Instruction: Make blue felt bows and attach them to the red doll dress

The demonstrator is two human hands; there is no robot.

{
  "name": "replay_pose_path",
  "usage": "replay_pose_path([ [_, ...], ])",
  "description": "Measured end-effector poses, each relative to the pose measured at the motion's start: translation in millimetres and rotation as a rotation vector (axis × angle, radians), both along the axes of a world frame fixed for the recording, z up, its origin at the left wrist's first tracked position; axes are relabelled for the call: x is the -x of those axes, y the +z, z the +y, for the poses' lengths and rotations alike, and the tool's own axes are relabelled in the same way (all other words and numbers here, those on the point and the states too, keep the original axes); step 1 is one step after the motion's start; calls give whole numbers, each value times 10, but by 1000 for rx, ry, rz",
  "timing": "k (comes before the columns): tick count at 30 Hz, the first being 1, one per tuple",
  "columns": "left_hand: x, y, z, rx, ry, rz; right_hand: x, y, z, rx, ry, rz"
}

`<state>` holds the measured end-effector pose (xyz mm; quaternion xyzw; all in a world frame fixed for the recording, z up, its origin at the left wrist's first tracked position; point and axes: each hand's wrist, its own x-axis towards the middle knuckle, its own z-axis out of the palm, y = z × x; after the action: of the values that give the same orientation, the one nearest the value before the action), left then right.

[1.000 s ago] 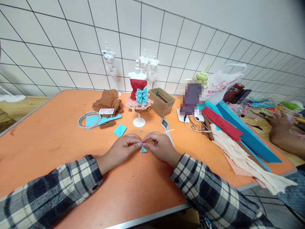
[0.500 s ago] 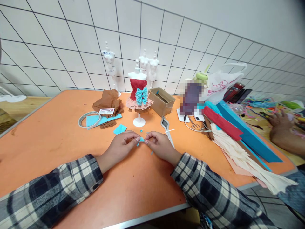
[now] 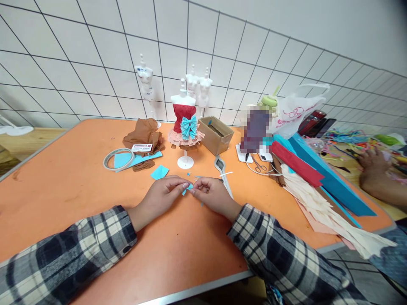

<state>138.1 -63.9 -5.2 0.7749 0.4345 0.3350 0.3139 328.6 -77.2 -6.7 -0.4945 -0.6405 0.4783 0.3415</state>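
Between my two hands is a small piece of blue crepe paper (image 3: 187, 189), pinched into folds. My left hand (image 3: 163, 192) grips its left side between thumb and forefinger. On the other side, the fingertips of my right hand (image 3: 211, 191) are closed on the paper's right end. A flat blue paper square (image 3: 159, 172) lies just beyond my left hand. Behind both hands stands a white mini dress form (image 3: 184, 123) wearing a red bodice, a pink ruffled skirt and a blue paper bow (image 3: 189, 128). Tweezers (image 3: 222, 173) lie beyond my right hand.
A tape roll (image 3: 118, 159), crumpled brown paper (image 3: 143, 134) and a small box (image 3: 143, 148) sit at left. Behind is an open cardboard box (image 3: 216, 136). Scissors (image 3: 260, 166), phones and coloured paper strips (image 3: 318, 203) fill the right. Another person's hand (image 3: 375, 163) rests far right.
My right fingers have shifted slightly left along the blue paper. Both hands otherwise stay in nearly the same place, still pinching it.
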Motion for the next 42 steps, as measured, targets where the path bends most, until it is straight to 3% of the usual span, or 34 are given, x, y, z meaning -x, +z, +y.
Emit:
replay_pose_path([
  [5, -4, 65, -23, 108, 71, -106, -15, -24, 21, -1, -9, 169],
  [8, -6, 66, -12, 175, 13, -120, -20, -36, 33, -70, -27, 192],
  [17, 14, 42, 2, 55, -64, -15, -19, -19, 3, -53, -18, 100],
  [22, -6, 65, -18, 75, 8, -45, -22, -54, 47, -57, -85, 164],
  [26, -36, 48, -5, 69, -67, -44, 0, -62, 38, -30, -43, 207],
  [34, -17, 7, 25, 42, -82, -39, -2, -62, 29, -168, -36, 28],
  [42, -1, 53, 4, 18, -40, 63, -56, -50, 51, -213, -25, -117],
])
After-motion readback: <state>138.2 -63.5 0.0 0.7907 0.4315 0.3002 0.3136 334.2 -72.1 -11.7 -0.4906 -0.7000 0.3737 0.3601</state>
